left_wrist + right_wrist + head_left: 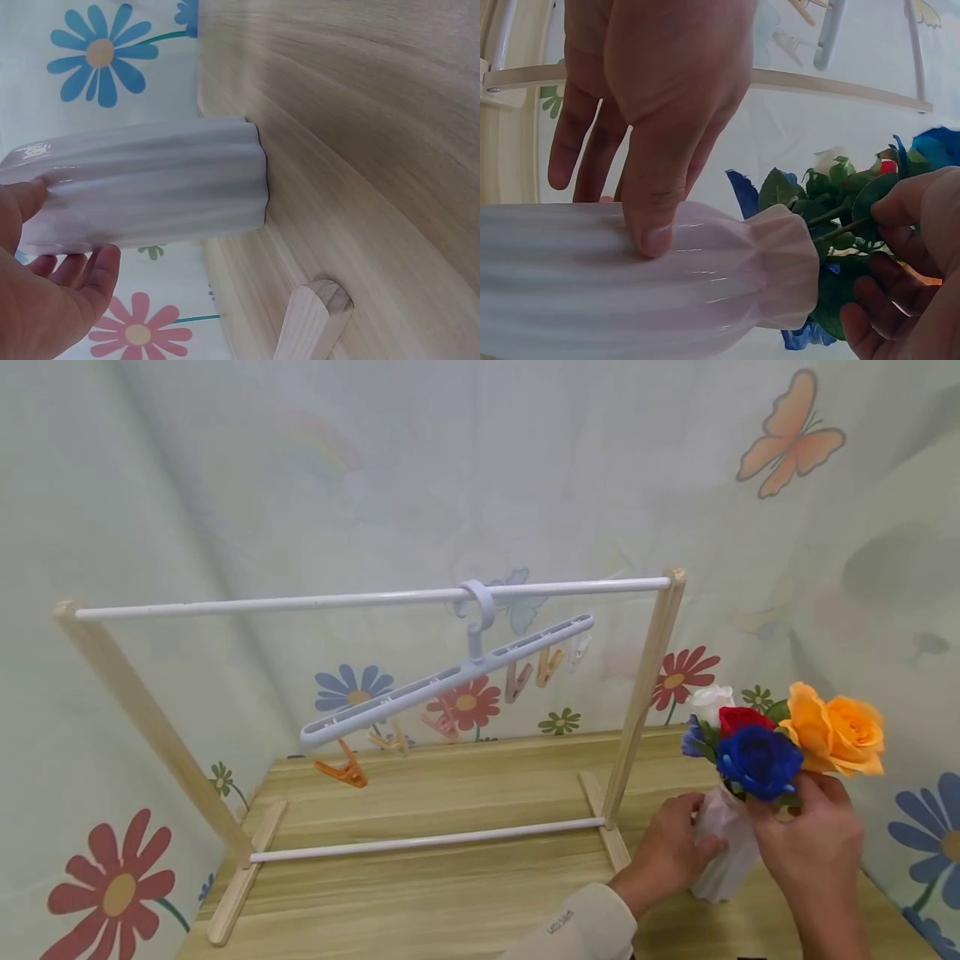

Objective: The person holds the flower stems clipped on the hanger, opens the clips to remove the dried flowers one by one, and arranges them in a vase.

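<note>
A white fluted vase [726, 843] stands upright on the wooden table at the right, filled with artificial flowers: a blue rose [760, 762], an orange rose [853, 733], a red one [744, 722] and a white one [711, 700]. My left hand [671, 843] holds the vase round its side, thumb in front and fingers behind, as the left wrist view confirms. Just above the rim, my right hand [813, 827] pinches a green flower stem [844, 228] between thumb and finger. Its other fingers [881, 289] curl loosely beside the leaves. Inside the vase, the lower stems are hidden.
Left of the vase stands a wooden rack [633, 693] with white rods. A pale blue hanger [450, 681] hangs tilted from its top rod, carrying several clothespins, including an orange clothespin [345, 768]. Behind is a flower-printed curtain [420, 485].
</note>
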{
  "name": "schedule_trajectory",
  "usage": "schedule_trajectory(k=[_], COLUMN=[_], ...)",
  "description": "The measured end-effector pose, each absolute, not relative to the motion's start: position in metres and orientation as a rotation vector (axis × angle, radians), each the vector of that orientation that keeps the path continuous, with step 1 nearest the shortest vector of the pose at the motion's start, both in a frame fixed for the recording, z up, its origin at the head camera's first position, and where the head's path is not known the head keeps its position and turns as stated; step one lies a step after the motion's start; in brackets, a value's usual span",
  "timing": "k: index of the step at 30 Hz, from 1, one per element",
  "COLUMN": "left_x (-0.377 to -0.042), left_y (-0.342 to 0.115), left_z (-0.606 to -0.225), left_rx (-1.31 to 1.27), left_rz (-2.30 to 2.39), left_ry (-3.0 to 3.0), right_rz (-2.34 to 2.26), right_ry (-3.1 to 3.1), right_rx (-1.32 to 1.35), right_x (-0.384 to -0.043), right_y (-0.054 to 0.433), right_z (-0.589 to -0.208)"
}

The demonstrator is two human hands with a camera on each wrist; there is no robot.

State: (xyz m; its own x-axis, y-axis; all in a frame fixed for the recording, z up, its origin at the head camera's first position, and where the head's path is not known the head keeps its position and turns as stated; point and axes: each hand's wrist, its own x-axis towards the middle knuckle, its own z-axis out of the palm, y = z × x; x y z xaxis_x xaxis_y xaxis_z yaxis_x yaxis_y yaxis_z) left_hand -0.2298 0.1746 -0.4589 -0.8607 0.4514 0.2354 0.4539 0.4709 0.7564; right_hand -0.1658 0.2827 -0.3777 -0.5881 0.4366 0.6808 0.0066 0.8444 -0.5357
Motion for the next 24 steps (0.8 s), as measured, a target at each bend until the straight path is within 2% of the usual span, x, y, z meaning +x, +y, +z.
schedule_trajectory(k=[11, 20, 24], left_x=[-0.231, -0.224, -0.224], left_y=[0.172, 0.160, 0.149], left_z=[-0.458, -0.443, -0.435], left_rx=[-0.891, -0.987, -0.916], left_rz=[-1.168, -1.003, -1.054], left_ry=[-2.678, -2.663, -2.788], right_rz=[0.659, 0.807, 0.815], right_ry=[-2.190, -2.330, -2.378], right_rx=[-0.408, -0.558, -0.520], right_x=[-0.160, -0.157, -0.157], right_y=[0.280, 0.283, 0.280], right_z=[-0.379, -0.385, -0.389])
